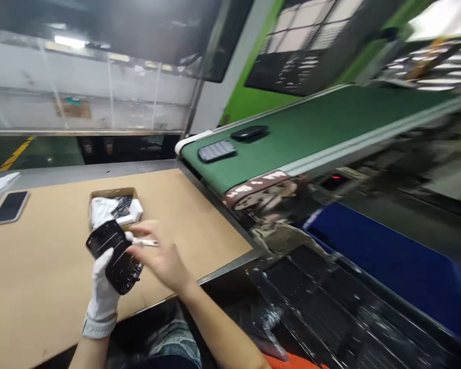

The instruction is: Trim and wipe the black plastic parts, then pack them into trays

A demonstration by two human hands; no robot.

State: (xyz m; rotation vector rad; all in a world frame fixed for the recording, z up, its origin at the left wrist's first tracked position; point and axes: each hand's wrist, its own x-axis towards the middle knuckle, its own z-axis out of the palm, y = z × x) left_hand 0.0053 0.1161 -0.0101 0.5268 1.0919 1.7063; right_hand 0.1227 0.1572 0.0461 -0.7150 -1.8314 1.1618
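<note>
My left hand (pixel 102 289), in a white glove, grips a black plastic housing (pixel 117 256) above the cardboard-covered table. The housing is tilted, with ribs and small fittings showing on its near side. Close by its right edge is my bare right hand (pixel 163 256), thumb and fingers pinched around a small white stick-like piece (pixel 148 242). Blur hides exactly what that piece is, and I cannot tell whether it touches the housing. Just behind both hands sits a small open box (pixel 134 191) with a white bag and small dark parts in it.
A phone (pixel 11 207) lies on the cardboard (pixel 49 277) at the left. A green conveyor belt (pixel 311 128) rises to the right, carrying a ribbed black part (pixel 216 150) and another black part (pixel 250 133). Black trays (pixel 330 302) and a blue panel (pixel 388 266) are at the right.
</note>
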